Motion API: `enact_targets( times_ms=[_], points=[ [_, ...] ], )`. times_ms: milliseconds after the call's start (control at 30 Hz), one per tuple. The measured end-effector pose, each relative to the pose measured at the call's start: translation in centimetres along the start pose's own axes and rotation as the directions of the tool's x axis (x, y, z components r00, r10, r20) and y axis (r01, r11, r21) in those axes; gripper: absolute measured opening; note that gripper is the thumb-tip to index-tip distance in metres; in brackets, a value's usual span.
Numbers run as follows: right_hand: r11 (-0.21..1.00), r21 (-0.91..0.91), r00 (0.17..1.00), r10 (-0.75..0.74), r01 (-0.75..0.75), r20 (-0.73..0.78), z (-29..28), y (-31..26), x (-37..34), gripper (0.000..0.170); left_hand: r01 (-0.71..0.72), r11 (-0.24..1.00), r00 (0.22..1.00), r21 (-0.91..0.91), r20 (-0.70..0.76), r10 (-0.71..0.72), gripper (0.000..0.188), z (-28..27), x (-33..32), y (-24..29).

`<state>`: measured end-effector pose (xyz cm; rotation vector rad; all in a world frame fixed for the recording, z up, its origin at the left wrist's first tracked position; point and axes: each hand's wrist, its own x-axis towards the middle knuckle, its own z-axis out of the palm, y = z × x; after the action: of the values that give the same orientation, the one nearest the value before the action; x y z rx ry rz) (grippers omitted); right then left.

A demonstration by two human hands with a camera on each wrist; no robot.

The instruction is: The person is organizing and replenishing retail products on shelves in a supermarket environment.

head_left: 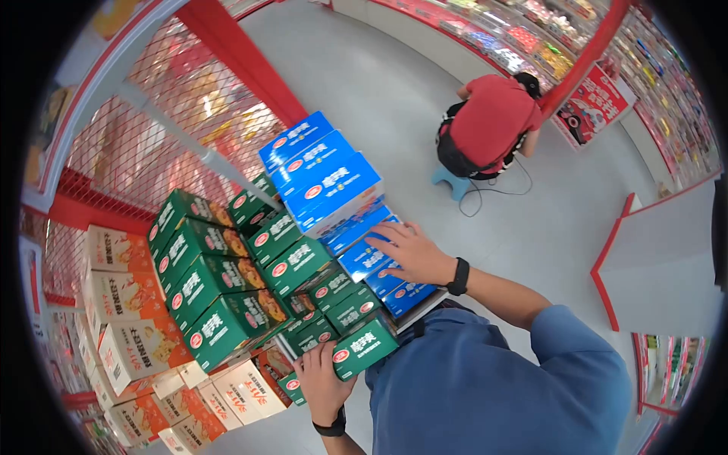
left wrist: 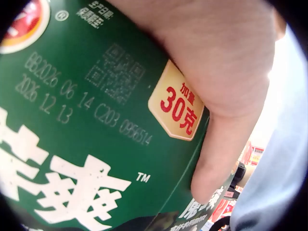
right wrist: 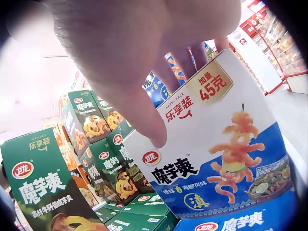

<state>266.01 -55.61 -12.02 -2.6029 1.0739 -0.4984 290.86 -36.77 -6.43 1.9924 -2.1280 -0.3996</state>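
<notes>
My left hand [head_left: 324, 383] grips the left end of a green box [head_left: 364, 347] at the near edge of the green stack. In the left wrist view, the thumb of that hand [left wrist: 221, 82] bends over an edge of the green box [left wrist: 96, 120]. My right hand [head_left: 413, 254] has its fingers spread over a blue box [head_left: 359, 262] in the blue row. The right wrist view shows the right hand [right wrist: 159, 57] holding a blue-and-white box [right wrist: 192, 125] by its upper part, thumb on the printed face, fingers over the top edge.
Taller blue boxes [head_left: 334, 189] stand beyond my right hand. Stacked green boxes [head_left: 220, 326] and orange-and-white cartons [head_left: 136, 349] are at left, beside a red mesh rack [head_left: 182, 114]. A person in red [head_left: 497, 121] sits low on a blue stool [head_left: 453, 182], near a cable.
</notes>
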Motion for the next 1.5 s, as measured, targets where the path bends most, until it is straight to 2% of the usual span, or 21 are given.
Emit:
enact_targets(
  times_ms=[200,500,600,633,767,900,1000,1133,1167,1300,1500],
  points=[
    [0.999,0.031,0.999,0.045,-0.044,-0.029,0.6,-0.3,0.0,0.077,-0.025,0.999,0.998,-0.025,-0.057,0.024,0.065,0.3,-0.1,-0.5],
    [0.993,-0.056,0.993,0.1,-0.104,-0.063,0.9,-0.8,-0.4,0.074,-0.014,1.0,0.999,-0.027,-0.043,0.013,0.062,0.3,0.0,-0.4],
    [0.992,-0.02,0.991,0.122,-0.124,-0.048,0.2,-1.3,-0.6,0.07,-0.014,1.0,0.999,-0.006,-0.051,0.014,0.072,0.3,-0.1,-0.3],
    [0.996,-0.052,0.996,0.065,-0.067,-0.053,0.1,-1.1,-0.7,0.068,-0.035,0.999,0.998,0.0,-0.057,0.035,0.074,0.5,-0.1,-0.5],
    [0.996,-0.036,0.997,0.075,-0.076,-0.028,-0.2,-1.4,-1.3,0.068,-0.031,0.999,0.999,0.029,-0.023,0.032,0.076,0.5,-0.1,-0.7],
    [0.994,0.033,0.994,0.104,-0.104,-0.025,0.2,-1.1,-1.7,0.07,-0.031,0.999,0.999,0.018,-0.031,0.032,0.075,0.5,-0.1,-0.5],
    [0.994,0.045,0.995,0.097,-0.095,-0.032,0.4,-1.0,-1.6,0.069,0.0,1.0,1.0,0.004,-0.023,0.0,0.063,0.5,-0.1,-0.4],
    [0.998,0.029,0.992,0.054,-0.051,-0.11,1.1,-0.6,-1.5,0.069,-0.014,1.0,1.0,0.003,-0.017,0.015,0.063,0.0,0.2,0.0],
    [0.997,0.037,0.996,0.074,-0.072,-0.051,0.6,-0.8,-1.5,0.07,-0.015,1.0,0.999,0.001,-0.041,0.015,0.064,0.1,0.2,-0.2],
    [0.995,0.046,0.995,0.091,-0.089,-0.049,0.6,-0.9,-1.6,0.074,-0.015,1.0,0.999,-0.013,-0.044,0.015,0.063,-0.1,-0.1,-0.8],
    [0.99,0.09,0.993,0.113,-0.11,-0.03,0.1,-1.1,-1.3,0.072,-0.035,0.999,0.999,-0.005,-0.042,0.035,0.066,0.1,-0.1,-0.9]
  ],
)
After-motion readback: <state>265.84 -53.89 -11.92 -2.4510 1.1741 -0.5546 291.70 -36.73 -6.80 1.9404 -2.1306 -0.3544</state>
